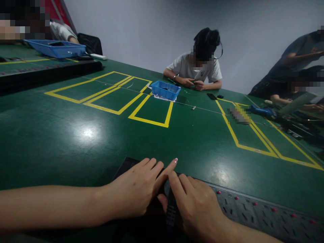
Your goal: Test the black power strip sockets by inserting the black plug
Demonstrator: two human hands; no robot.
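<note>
Near the table's front edge, my left hand (138, 187) and my right hand (196, 202) meet at a black piece with a ribbed, cable-like end (171, 212). My right hand's fingers curl closed over that piece. My left hand is bent around its other side, thumb below and index finger stretched toward my right hand. A dark flat object (126, 165) shows beyond my left fingers; most of it is covered. To the right, beside my right wrist, runs a long black panel (253, 212) with slots and red studs. What lies under my palms is hidden.
Yellow tape rectangles mark the green table (106, 141). A blue basket (165, 90) stands near a seated person (202, 69) across the table. Another blue basket (58, 49) is at the far left by a long black bar (50, 74). More people and dark equipment (296, 121) are at right.
</note>
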